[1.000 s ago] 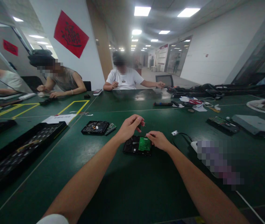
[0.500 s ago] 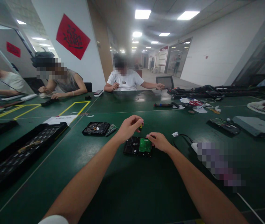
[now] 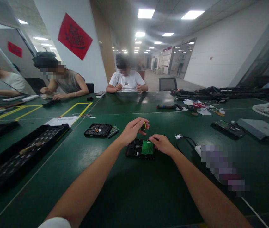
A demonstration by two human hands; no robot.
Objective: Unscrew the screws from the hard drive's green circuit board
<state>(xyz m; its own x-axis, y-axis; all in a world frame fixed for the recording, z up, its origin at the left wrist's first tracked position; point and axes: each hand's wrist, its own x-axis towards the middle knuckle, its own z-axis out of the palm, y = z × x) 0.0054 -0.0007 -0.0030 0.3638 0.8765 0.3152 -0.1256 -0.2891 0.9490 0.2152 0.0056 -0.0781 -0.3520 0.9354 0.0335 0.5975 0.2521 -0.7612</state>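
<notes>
A black hard drive with a green circuit board on its upper face lies flat on the table. My left hand is raised over its far edge, fingers closed around a small yellow-and-black screwdriver; only its handle shows. At the drive's far right corner, my right hand pinches the edge beside the green board. Whether a small part sits between those fingertips is hidden. Left of my hands lies an opened drive case with a loose circuit board against it.
Long black trays line the left side. To the right are a white power strip with a black cable, another drive and a grey metal box. Co-workers sit across the green table; tools and scraps lie farther back.
My left hand has turned and shifted slightly right, so more of the yellow-and-black handle shows. My right hand stays at the drive's corner. The person opposite has drawn one arm in.
</notes>
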